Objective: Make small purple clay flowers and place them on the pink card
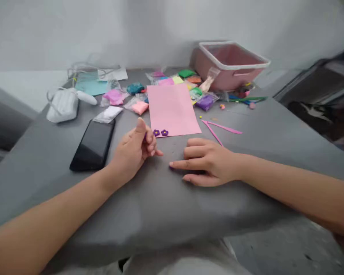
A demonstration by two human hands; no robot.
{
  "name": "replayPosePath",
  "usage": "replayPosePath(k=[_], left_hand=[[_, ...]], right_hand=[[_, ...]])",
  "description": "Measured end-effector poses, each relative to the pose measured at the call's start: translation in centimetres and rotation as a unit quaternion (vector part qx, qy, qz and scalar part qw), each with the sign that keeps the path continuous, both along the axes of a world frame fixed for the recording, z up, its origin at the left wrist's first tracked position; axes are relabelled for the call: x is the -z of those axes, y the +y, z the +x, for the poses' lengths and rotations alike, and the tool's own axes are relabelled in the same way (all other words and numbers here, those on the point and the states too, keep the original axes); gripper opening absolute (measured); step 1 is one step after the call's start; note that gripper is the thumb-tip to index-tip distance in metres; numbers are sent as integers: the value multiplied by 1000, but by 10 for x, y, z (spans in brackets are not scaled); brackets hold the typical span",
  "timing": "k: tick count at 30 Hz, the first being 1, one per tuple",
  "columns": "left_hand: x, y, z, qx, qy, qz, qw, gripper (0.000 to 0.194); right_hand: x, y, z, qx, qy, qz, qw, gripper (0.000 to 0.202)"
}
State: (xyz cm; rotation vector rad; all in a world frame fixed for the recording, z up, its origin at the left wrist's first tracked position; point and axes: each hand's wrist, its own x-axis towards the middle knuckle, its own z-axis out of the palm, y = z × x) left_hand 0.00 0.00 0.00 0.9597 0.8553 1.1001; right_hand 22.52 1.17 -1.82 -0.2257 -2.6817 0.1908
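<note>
My right hand lies low over the grey table with its fingers apart. Its outstretched index fingertip presses on a tiny purple clay piece, mostly hidden beneath it. To the left, my left hand is curled with the thumb raised, and a bit of purple clay shows between thumb and fingers. Just beyond the hands lies a pink paper sheet. Two purple flowers with yellow centres, a left flower and a right flower, rest along its near edge.
A black phone lies left of my left hand. Pink modelling tools are right of the sheet. Several clay packets, such as a purple packet, surround its far end. A pink basket and a white pouch-like object stand farther back.
</note>
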Motion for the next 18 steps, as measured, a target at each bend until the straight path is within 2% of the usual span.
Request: replayPosePath(k=[5, 9, 18], left_hand=[[-1, -1, 0, -2, -1, -2, 1000, 54], [-4, -1, 0, 1, -25, -8, 1000, 55], [-5, -2, 0, -11, -31, -15, 999, 47]], right_hand=[[-2, -3, 0, 8, -15, 18, 1000, 36], [-2, -3, 1, 10, -6, 3, 1000, 36], [-2, -3, 1, 10, -12, 3, 1000, 36]])
